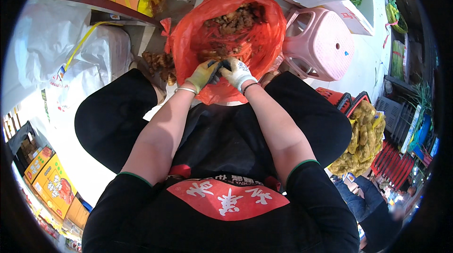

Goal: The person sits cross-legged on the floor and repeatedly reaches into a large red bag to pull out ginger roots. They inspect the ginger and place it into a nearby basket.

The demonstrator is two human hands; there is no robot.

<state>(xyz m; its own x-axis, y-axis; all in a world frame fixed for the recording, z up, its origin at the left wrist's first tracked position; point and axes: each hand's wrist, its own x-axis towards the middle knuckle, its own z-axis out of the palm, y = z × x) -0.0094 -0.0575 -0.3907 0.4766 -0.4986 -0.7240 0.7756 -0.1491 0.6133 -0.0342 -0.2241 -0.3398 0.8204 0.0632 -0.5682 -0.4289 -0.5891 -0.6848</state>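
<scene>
A large red plastic bag (184, 31) stands open on the floor between my knees, with knobbly brown ginger roots (240, 19) inside. At its near side my left hand (205, 74), in a yellowish glove with grey fingers, meets my right hand (236, 71), in a white glove with dark fingertips. Both hands are closed, their fingers bent toward each other. Whatever they hold is hidden behind the gloves. More ginger (160, 63) lies heaped on the floor just left of the bag.
A pink plastic stool (332, 44) stands right of the bag. White sacks (89, 50) fill the left side. Farther right are red baskets (332, 96) and a net sack of potato-like produce (361, 142). Cartons (54, 184) stand lower left; another person (373, 206) is lower right.
</scene>
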